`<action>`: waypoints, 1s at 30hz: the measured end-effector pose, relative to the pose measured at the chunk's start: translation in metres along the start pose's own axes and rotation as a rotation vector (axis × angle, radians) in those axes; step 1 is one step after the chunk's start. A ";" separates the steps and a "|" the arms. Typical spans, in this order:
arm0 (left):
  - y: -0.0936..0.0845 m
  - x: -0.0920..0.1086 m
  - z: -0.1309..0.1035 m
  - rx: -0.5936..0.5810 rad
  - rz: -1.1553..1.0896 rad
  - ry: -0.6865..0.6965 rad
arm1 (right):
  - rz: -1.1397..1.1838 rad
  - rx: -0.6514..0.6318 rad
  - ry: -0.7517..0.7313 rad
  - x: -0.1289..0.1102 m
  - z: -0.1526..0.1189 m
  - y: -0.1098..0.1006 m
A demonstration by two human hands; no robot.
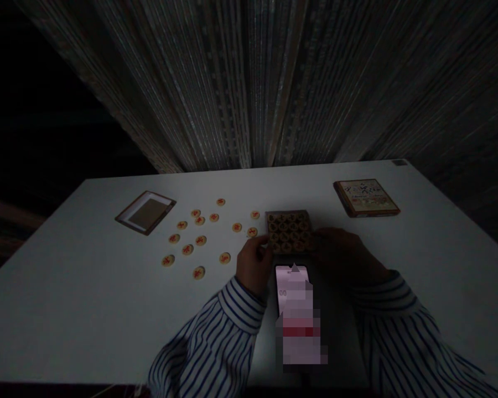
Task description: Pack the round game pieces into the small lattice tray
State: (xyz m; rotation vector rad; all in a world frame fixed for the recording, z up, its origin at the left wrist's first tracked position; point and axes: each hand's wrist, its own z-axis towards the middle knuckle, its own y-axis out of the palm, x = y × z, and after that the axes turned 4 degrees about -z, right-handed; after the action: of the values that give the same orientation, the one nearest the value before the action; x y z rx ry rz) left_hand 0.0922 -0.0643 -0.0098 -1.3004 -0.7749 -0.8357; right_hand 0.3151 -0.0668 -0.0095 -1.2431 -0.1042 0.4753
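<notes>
A small square tray filled with rows of round game pieces lies between my hands. At its left edge my left hand is closed, with thumb and fingers pinching the corner. My right hand reaches to the tray's right edge; it is in deep shadow and its fingers are hard to make out. To the left, several round pieces with red characters, such as one piece, are scattered face up on the white table.
A lit phone lies just in front of the tray. An open shallow box or lid sits at the back left, and a closed box with a printed cover at the back right. A striped curtain hangs behind the table.
</notes>
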 end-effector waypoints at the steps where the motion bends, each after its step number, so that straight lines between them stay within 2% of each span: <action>1: 0.000 0.001 0.000 0.001 0.001 -0.001 | 0.007 0.016 -0.008 0.000 0.000 0.000; 6: -0.001 0.003 0.000 0.012 -0.001 -0.003 | 0.022 0.061 -0.029 -0.001 0.002 -0.004; 19: -0.003 0.002 -0.006 0.080 -0.001 0.087 | 0.091 0.323 0.062 -0.009 0.010 -0.012; 24: -0.007 0.004 -0.008 0.066 -0.010 0.133 | 0.108 0.374 0.083 -0.015 0.011 -0.015; 30: -0.016 0.009 -0.013 0.023 -0.014 0.096 | 0.182 0.381 0.141 -0.017 0.011 -0.012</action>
State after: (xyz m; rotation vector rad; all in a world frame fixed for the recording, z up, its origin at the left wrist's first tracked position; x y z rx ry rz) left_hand 0.0837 -0.0796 0.0045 -1.2264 -0.7161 -0.8913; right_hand 0.2998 -0.0672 0.0083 -0.9103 0.2134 0.5351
